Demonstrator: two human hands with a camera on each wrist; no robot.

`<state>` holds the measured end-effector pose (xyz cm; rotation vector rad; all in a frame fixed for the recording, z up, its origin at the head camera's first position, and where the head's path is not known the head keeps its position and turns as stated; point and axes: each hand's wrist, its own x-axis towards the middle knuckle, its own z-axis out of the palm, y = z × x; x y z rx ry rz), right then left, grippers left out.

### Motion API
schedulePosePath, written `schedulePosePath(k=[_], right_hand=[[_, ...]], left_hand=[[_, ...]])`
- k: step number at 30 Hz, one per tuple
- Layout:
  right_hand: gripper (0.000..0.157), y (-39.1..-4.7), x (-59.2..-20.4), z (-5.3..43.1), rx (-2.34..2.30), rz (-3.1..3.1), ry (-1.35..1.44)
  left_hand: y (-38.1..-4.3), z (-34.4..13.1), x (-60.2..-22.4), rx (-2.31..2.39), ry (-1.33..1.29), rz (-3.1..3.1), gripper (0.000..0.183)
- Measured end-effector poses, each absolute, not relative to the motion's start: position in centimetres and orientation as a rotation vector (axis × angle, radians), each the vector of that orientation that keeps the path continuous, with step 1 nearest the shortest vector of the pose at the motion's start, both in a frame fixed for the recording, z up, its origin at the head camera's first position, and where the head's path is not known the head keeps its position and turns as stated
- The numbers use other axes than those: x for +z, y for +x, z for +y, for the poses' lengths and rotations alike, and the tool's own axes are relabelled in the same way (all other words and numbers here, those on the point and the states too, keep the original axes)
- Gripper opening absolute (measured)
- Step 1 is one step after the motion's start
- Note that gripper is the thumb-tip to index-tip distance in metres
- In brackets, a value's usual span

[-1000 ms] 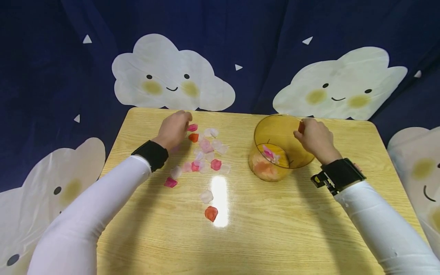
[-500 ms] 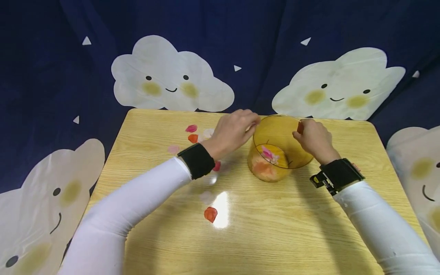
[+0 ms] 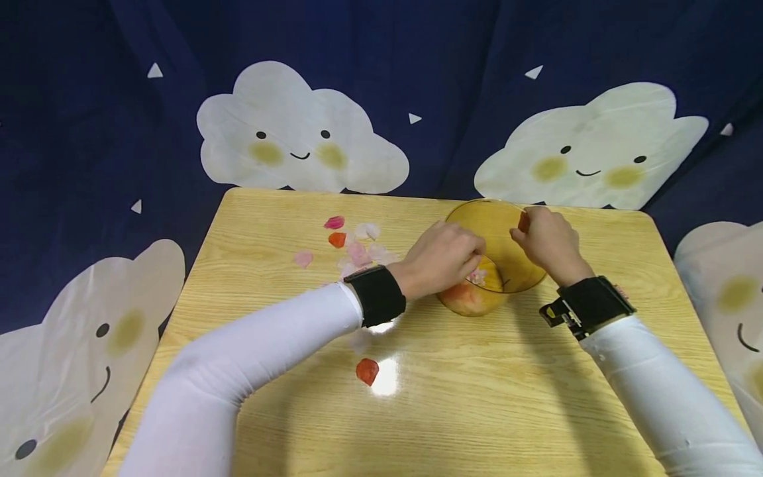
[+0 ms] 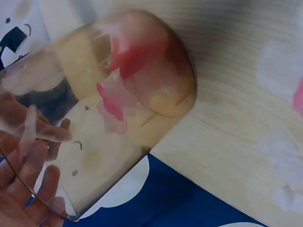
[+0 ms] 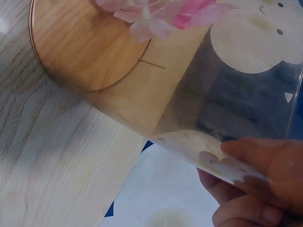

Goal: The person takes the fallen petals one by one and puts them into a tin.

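A clear amber round container [image 3: 501, 246] is on the wooden table, right of centre, with pink, white and orange-red petals [image 4: 142, 56] at its bottom. My right hand [image 3: 550, 242] grips its right rim, thumb inside and fingers outside, as the right wrist view shows. My left hand [image 3: 444, 257] reaches over the left rim with its fingertips at the mouth. In the left wrist view a pale petal [image 4: 29, 127] stands at the fingertips of that hand, seen partly through the clear wall. The head view hides those fingertips.
Loose white, pink and red petals [image 3: 358, 253] lie scattered left of the container, some beneath the left forearm. A single red petal [image 3: 367, 371] lies nearer the front of the table [image 3: 477, 411]. A dark blue curtain with clouds [image 3: 441, 79] hangs behind.
My left hand has moved right, from the petals at the far left across to the container's mouth, and dipped lower over the rim. My right hand and the container have stayed put.
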<state>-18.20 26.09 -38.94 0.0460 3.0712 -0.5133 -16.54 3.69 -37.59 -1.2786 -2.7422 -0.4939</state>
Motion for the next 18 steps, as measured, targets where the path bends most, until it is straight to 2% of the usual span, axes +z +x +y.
schedulePosePath(k=[9,18], right_hand=[[0.024,-18.2,-39.0,26.0,-0.512,3.063,0.038],[0.024,-18.2,-38.9,26.0,-0.503,3.063,0.032]], left_hand=[[-16.8,3.0,-37.7,-0.549,-1.273,-2.782,0.023],[-21.5,-2.5,-39.0,-0.960,-0.764,-2.665,0.020]])
